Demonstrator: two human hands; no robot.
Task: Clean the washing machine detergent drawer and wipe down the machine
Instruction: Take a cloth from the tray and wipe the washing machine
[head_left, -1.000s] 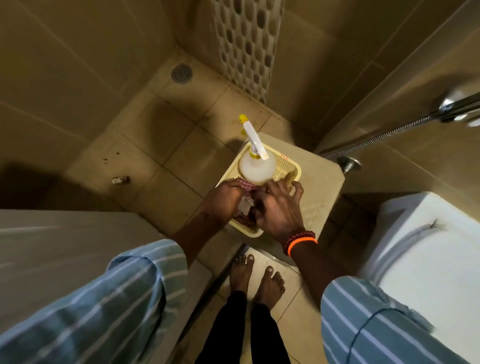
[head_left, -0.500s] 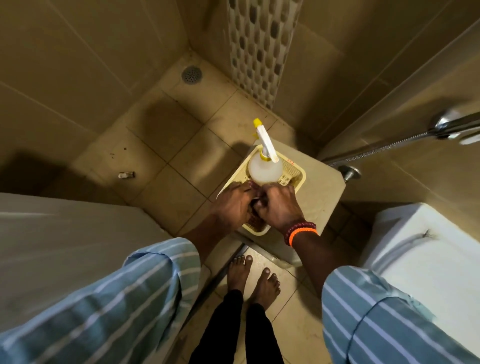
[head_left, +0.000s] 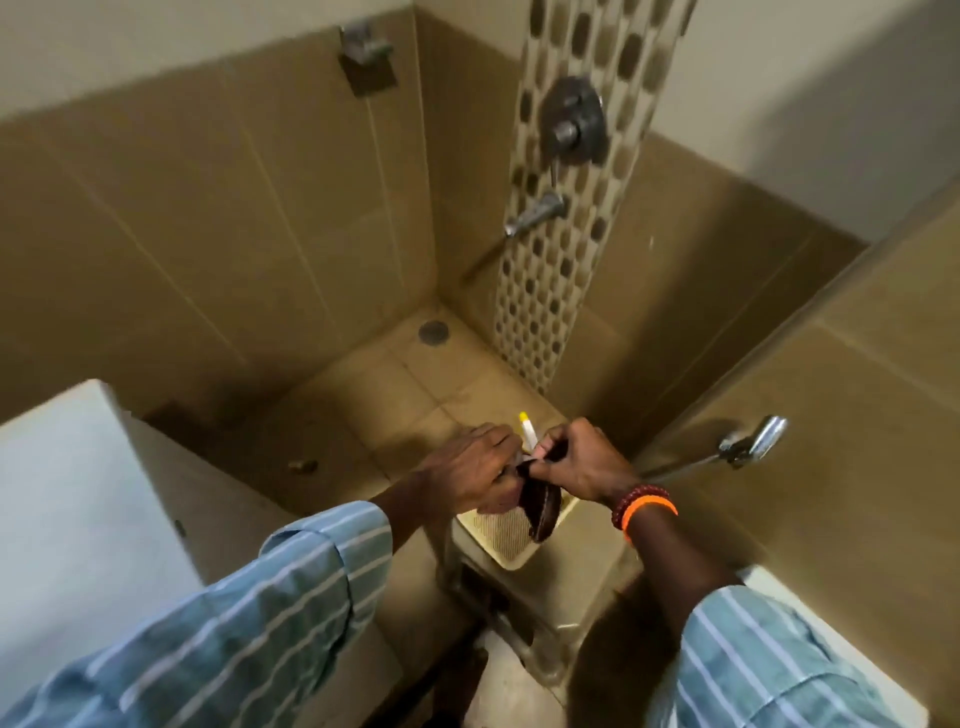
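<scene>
Both my hands hold a dark maroon cloth (head_left: 543, 509) above a yellow perforated tray (head_left: 506, 535) that rests on a beige stool (head_left: 566, 577). My left hand (head_left: 467, 473) grips the cloth's left end, and my right hand (head_left: 576, 462) is closed on its upper end. The cloth hangs down between them over the tray. Behind my hands only the white nozzle with a yellow tip of a spray bottle (head_left: 527, 428) shows. The white machine top (head_left: 62, 509) sits at the left.
A tiled shower corner lies ahead with a floor drain (head_left: 432, 331), a wall tap (head_left: 535, 213) and a mixer knob (head_left: 571, 122). A hand-shower head (head_left: 753, 441) hangs on the right wall. A white fixture (head_left: 841, 649) is at the lower right.
The camera has tilted upward, showing the wall and taps. Both hands have lifted the dark cloth out of the tray; before they were down in the tray beside the spray bottle.
</scene>
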